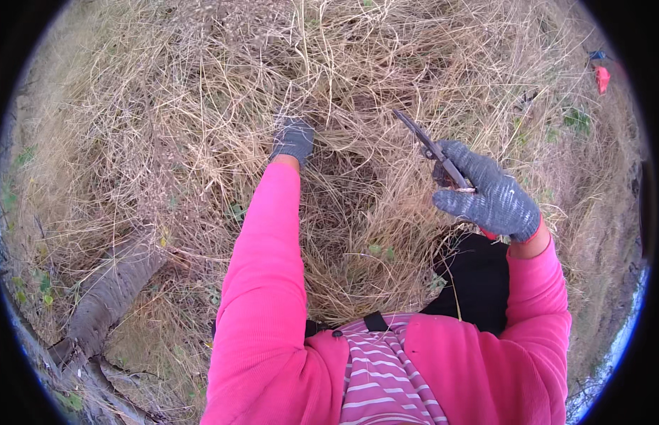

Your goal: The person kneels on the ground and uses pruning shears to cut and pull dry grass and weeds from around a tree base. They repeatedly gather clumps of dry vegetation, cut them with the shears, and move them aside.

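Observation:
My left hand (294,139), in a grey knitted glove, reaches into tall dry grass (244,106) ahead of me. Its fingers are hidden among the stalks, so its grip does not show. To the right, my right hand (486,188), also gloved in grey, holds a dark metal hand tool with a narrow blade (422,137), perhaps a sickle or pruning shears. The blade points up and to the left, above the grass and apart from my left hand. Below and between my hands lies a hollow of flattened, darker stalks (340,218).
A thick tree trunk (114,289) slants through the grass at lower left, with bare branches (104,385) near its base. A red object (602,79) and a small blue one (596,54) lie far off at upper right. Green leaves (577,121) grow at the right.

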The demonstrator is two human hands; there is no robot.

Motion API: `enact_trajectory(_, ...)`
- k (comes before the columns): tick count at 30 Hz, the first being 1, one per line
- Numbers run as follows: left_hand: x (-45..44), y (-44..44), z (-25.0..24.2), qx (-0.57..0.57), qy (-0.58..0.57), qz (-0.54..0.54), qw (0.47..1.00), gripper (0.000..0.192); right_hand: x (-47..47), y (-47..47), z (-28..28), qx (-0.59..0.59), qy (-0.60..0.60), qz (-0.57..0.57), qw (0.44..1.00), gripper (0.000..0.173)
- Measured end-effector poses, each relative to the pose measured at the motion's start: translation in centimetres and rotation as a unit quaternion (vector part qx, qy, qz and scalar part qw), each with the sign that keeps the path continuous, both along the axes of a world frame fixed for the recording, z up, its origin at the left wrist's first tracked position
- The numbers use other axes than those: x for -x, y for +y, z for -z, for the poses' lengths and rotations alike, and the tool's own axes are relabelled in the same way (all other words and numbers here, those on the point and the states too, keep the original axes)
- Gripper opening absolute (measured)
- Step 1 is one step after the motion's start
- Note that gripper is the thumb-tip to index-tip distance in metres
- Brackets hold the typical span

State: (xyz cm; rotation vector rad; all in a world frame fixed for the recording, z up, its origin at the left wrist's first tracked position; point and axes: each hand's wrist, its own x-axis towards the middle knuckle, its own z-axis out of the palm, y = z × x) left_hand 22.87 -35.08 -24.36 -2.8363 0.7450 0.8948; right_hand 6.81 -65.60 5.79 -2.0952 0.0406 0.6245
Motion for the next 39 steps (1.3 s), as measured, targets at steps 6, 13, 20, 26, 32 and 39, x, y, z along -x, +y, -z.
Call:
enact_trajectory(6,-2.4,6.7,-2.6,0.151,-0.097,0.020,0.984,0.038,0.1,0.2,-1.1,-0.022,-0.005,-0.010,1.000,0.062)
enact_trajectory(13,-0.5,9.4,-4.5,0.190,-0.075,-0.287,0.936,0.059,1.8,0.3,-2.9,-0.007,0.021,-0.006,1.000,0.066)
enact_trajectory(20,2.2,10.3,-6.1,0.186,-0.101,-0.278,0.937,0.069,2.5,0.8,-3.7,-0.032,0.007,-0.004,0.999,0.067)
enact_trajectory(26,3.9,9.7,-6.6,0.249,-0.148,-0.285,0.914,0.057,0.6,1.8,-4.2,-0.083,0.051,-0.009,0.995,0.065)
enact_trajectory(32,7.7,10.8,-5.8,0.187,-0.173,-0.201,0.946,0.032,-0.4,4.3,-3.5,-0.133,0.042,0.008,0.990,0.061)
enact_trajectory(39,31.3,-1.5,-6.3,0.214,0.173,0.068,0.959,0.046,0.0,5.8,-4.6,-0.063,0.017,-0.017,0.998,0.060)
